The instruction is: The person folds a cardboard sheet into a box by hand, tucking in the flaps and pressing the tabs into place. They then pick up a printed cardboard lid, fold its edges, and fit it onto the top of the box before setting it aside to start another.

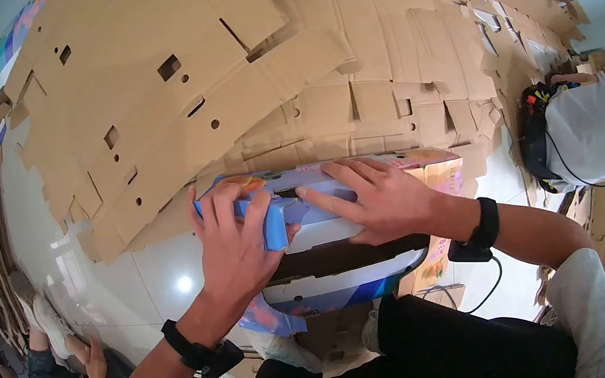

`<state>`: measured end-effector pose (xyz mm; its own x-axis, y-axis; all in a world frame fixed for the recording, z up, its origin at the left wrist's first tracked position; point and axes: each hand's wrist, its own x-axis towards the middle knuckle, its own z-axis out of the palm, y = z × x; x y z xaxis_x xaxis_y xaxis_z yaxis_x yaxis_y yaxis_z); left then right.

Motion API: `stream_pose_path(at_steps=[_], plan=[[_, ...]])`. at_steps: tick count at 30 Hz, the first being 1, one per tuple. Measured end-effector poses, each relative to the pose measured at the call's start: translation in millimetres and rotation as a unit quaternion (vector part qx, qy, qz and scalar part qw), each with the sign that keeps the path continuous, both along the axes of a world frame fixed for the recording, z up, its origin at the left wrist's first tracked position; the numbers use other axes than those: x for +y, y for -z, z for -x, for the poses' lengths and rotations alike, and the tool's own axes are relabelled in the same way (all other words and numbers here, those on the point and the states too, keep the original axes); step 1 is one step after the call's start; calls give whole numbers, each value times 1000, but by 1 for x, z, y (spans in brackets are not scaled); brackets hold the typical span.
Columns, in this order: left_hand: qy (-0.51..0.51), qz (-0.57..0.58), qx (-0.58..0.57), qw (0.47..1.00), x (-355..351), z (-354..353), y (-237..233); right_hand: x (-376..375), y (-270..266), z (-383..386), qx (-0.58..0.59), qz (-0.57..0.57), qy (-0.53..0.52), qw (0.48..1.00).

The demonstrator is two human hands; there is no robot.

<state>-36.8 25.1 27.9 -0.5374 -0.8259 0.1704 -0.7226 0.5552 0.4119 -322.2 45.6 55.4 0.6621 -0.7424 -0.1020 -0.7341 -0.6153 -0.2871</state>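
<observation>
A printed blue and white cardboard box [348, 277] rests against my lap, partly folded, with an orange picture on its right side. My left hand [235, 239] grips a blue flap [276, 221] at the box's upper left, fingers curled over the top edge. Flat on the box's top panel lies my right hand [379, 197], its fingers spread and pointing left toward the flap. Both wrists wear black bands. My dark trousers [424, 359] fill the lower middle.
A large heap of flat brown die-cut cardboard blanks [258, 61] lies on the pale tiled floor [135, 279] ahead. More stacked blanks stand at the left edge. A person in a white head covering [594, 131] sits at right; another person [71, 376] sits lower left.
</observation>
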Motion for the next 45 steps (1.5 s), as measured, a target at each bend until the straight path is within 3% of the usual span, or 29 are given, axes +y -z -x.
stream_pose_path(at_steps=[12, 24, 27, 31, 36, 39, 42, 45], plan=[[50, -2, -172, 984, -10, 16, -30, 0, 5, 6, -2, 6, 0, 1000], [156, 16, -112, 981, 4, 20, -32, 4, 7, 6, -3, -18, -27, 999], [177, -34, -45, 983, -1, 24, -23, 3, 7, 7, -21, 4, -26, 999], [147, -2, -30, 989, -3, 36, -18, 4, 13, 6, -42, 30, -22, 998], [118, -3, -66, 991, -18, 60, -15, 1, 9, 4, -34, -21, 9, 999], [145, 2, -64, 987, -27, 65, -18, 3, 10, 2, -41, 7, 6, 999], [188, -66, 5, 980, -28, 47, -17, 3, 10, 3, -56, 38, -6, 998], [98, -110, 101, 984, -21, 26, -21, 9, 3, 3, -43, 10, 11, 999]])
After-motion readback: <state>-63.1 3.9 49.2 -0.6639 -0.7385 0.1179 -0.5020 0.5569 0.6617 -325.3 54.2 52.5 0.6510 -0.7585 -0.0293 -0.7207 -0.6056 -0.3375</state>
